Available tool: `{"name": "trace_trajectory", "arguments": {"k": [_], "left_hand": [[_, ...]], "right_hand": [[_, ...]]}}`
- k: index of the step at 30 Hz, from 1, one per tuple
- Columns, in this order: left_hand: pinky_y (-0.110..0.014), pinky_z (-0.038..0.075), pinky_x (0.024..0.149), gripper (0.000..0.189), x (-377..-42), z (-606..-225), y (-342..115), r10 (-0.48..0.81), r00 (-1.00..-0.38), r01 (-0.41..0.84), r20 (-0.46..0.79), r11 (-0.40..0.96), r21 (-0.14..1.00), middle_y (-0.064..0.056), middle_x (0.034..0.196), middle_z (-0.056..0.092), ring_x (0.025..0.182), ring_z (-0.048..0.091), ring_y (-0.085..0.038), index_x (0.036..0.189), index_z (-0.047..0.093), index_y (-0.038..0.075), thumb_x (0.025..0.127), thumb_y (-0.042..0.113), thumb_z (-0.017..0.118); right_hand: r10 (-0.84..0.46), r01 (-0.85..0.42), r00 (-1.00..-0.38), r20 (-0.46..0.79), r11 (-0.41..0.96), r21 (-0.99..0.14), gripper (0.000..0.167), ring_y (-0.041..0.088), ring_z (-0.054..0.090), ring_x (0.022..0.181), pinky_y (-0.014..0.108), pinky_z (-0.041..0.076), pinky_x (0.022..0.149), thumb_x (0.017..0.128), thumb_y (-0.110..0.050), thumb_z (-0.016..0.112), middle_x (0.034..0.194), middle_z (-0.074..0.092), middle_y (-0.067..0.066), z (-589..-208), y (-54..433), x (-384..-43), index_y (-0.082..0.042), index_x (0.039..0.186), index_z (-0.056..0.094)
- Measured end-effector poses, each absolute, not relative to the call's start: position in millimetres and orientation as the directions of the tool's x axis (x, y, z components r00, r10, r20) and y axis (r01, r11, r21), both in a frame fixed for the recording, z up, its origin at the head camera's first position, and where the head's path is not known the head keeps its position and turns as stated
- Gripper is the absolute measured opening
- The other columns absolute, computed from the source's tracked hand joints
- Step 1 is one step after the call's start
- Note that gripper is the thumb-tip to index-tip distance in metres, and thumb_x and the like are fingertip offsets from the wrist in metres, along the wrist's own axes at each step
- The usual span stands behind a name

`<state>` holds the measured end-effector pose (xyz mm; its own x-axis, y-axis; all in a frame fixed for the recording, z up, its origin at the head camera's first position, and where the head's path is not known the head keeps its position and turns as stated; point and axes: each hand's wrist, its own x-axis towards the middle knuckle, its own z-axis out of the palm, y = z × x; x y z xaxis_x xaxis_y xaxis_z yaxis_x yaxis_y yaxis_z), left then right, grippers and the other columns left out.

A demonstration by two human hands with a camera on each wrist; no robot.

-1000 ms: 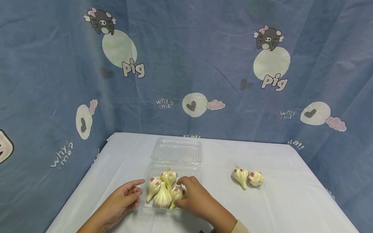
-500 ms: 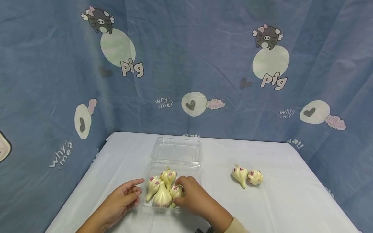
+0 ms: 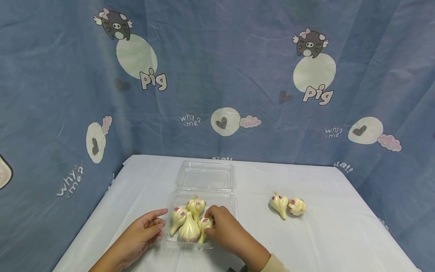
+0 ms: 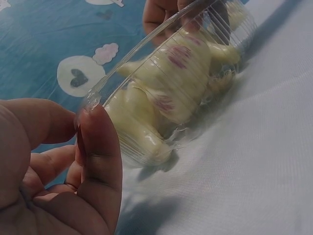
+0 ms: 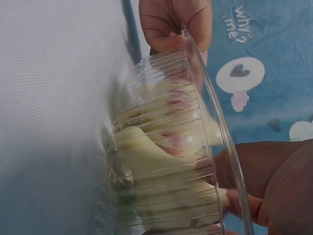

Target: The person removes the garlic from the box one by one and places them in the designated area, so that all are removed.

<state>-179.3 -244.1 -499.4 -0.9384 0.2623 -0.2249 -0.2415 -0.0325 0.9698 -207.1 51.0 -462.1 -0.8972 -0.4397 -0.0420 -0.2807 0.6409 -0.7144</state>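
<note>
A clear plastic clamshell box [image 3: 205,177] lies on the table with its lid folded back. Several pale garlic bulbs with purple patches, among them a front bulb [image 3: 189,229], sit in its base. My left hand [image 3: 144,231] pinches the base's left rim, as the left wrist view shows at the box edge [image 4: 93,100]. With thumb and fingers, my right hand [image 3: 228,231] holds the rightmost garlic bulb [image 3: 205,224] inside the base. That bulb is partly hidden behind my fingers. Through the ribbed wall [image 5: 166,112] in the right wrist view, my thumb reaches over the rim.
Two more bulbs, an upright-stemmed garlic bulb [image 3: 279,204] and a rounder garlic bulb [image 3: 297,206], lie side by side to the right on the white-covered table [image 3: 326,241]. A blue printed curtain [image 3: 251,75] hangs behind. Something dark shows beneath my right wrist.
My right hand and the garlic bulb in it have shifted very slightly inside the box. The left hand stays at the rim. The whole view has drifted a little.
</note>
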Motion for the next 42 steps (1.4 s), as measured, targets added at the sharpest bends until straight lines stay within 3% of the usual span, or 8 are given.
{"name": "trace_trajectory", "arguments": {"k": [19, 42], "left_hand": [[-0.023, 0.058, 0.076, 0.068, -178.2, -497.6, -242.2, 0.264, -0.935, -0.255, -0.236, -0.038, 0.966, -0.004, 0.11, 0.057, 0.085, 0.059, -0.009, 0.162, 0.022, -0.007, 0.107, 0.01, 0.059], [-0.023, 0.058, 0.074, 0.074, -177.7, -498.2, -241.6, 0.259, -0.94, -0.244, -0.223, -0.048, 0.969, -0.005, 0.111, 0.057, 0.083, 0.059, -0.01, 0.163, 0.017, -0.006, 0.106, 0.011, 0.061]], "right_hand": [[-0.38, -0.27, -0.925, -0.003, 0.665, -0.697, 0.03, 0.012, 0.051, 0.088, 0.03, 0.048, 0.076, 0.088, -0.013, 0.076, 0.104, 0.055, 0.001, -460.0, 49.6, -203.2, -0.013, 0.116, 0.065], [-0.322, -0.308, -0.939, 0.122, 0.63, -0.713, 0.029, 0.011, 0.053, 0.095, 0.031, 0.05, 0.083, 0.086, -0.014, 0.075, 0.102, 0.059, -0.004, -457.3, 53.2, -205.3, -0.016, 0.114, 0.07]]}}
